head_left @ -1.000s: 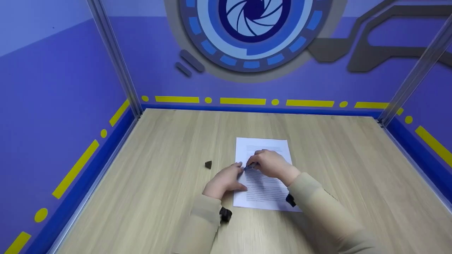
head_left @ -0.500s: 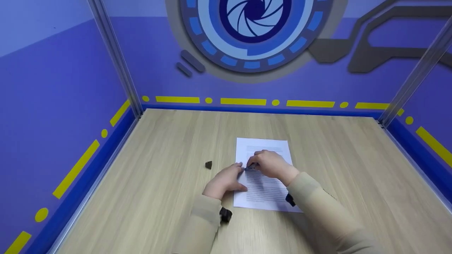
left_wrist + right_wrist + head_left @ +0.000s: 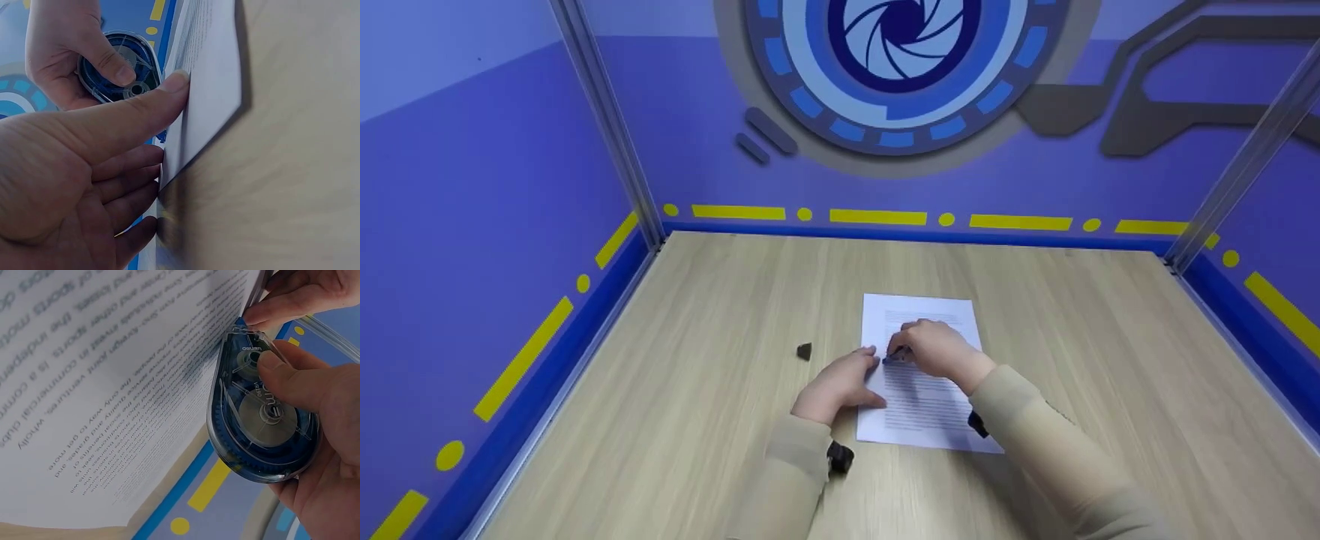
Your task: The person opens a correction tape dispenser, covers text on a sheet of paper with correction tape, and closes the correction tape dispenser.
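Note:
A printed sheet of paper (image 3: 919, 420) lies on the wooden table. My right hand (image 3: 936, 349) grips a correction tape dispenser (image 3: 264, 422), a clear case with blue inside and small reels, thumb on its side. Its tip meets the paper at the left end of a text line. My left hand (image 3: 844, 382) rests on the sheet's left edge, thumb and fingers extended and spread, fingertips close to the dispenser's tip. In the left wrist view the thumb (image 3: 140, 109) lies on the paper, with the dispenser (image 3: 121, 64) just beyond it.
A small dark wedge-shaped piece (image 3: 804, 351) lies on the table (image 3: 720, 390) left of the paper. Blue-purple printed panels (image 3: 825, 172) with metal posts enclose the table at the back and both sides. Black wrist devices (image 3: 840, 457) sit at the cuffs.
The dispenser in my right hand has shifted very slightly to the right along the text line. My left hand keeps its place on the paper's edge.

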Available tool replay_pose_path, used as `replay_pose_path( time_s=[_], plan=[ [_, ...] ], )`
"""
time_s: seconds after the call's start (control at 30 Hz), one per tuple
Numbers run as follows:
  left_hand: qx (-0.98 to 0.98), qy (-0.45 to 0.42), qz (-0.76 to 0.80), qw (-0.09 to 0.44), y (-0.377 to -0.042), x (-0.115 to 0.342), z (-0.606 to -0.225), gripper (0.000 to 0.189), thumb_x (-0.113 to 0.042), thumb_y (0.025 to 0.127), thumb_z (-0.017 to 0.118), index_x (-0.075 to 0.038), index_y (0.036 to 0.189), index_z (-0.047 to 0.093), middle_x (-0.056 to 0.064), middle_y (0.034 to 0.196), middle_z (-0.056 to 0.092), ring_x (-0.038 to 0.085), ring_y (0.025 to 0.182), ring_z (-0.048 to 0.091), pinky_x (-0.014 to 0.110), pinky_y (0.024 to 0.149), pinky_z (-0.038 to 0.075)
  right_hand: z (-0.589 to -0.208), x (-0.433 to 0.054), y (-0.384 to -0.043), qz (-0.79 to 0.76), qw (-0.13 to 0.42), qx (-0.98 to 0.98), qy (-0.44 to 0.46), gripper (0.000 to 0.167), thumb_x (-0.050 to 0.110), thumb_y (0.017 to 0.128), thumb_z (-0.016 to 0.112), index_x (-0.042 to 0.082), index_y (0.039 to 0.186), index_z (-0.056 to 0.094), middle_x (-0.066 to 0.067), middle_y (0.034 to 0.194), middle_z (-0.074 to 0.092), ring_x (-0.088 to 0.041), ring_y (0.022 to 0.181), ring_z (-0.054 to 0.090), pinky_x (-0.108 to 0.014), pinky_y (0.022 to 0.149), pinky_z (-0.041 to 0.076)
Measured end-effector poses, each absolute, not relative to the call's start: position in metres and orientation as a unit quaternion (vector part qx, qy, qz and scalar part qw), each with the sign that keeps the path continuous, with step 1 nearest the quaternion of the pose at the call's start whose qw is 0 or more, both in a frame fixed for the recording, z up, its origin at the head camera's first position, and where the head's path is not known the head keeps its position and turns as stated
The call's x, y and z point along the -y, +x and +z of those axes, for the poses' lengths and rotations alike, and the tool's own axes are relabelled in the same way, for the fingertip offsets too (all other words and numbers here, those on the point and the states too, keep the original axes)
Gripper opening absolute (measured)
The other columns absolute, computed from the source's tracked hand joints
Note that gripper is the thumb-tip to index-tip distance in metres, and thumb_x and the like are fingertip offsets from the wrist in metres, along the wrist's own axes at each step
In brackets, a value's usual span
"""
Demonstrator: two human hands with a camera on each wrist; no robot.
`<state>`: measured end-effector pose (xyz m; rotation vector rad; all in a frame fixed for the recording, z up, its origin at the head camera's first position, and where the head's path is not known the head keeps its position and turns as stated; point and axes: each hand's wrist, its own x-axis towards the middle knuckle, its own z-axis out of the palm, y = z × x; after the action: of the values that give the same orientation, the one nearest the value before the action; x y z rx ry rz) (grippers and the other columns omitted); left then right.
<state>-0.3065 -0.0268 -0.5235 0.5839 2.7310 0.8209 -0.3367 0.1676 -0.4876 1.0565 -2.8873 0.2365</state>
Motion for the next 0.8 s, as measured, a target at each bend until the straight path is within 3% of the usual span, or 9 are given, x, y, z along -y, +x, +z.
replay_pose_path(
  time_s=[0.53,0.8],
  plan=[
    [-0.932,0.189,0.284,0.118,-0.3059,0.0272,-0.5244,0.076,-0.022,0.079,0.089,0.002,0.143,0.057,0.015,0.160,0.046,0.031,0.149,0.044,0.041,0.126,0.036,-0.4864,-0.1637,-0.3362,0.086,0.002,0.944,0.319,0.019,0.002,0.093,0.071,0.012,0.104,0.081,-0.006,0.106,0.078,-0.029,0.103,0.074,-0.048,0.095,0.061],
    [-0.933,0.194,0.282,0.112,-0.3062,0.0276,-0.5255,0.074,-0.021,0.079,0.089,0.002,0.142,0.058,0.014,0.160,0.047,0.032,0.148,0.045,0.041,0.125,0.037,-0.4867,-0.1660,-0.3359,0.088,0.022,0.935,0.341,0.017,0.000,0.090,0.073,0.011,0.099,0.080,-0.005,0.099,0.078,-0.027,0.095,0.075,-0.045,0.088,0.063]
  ],
)
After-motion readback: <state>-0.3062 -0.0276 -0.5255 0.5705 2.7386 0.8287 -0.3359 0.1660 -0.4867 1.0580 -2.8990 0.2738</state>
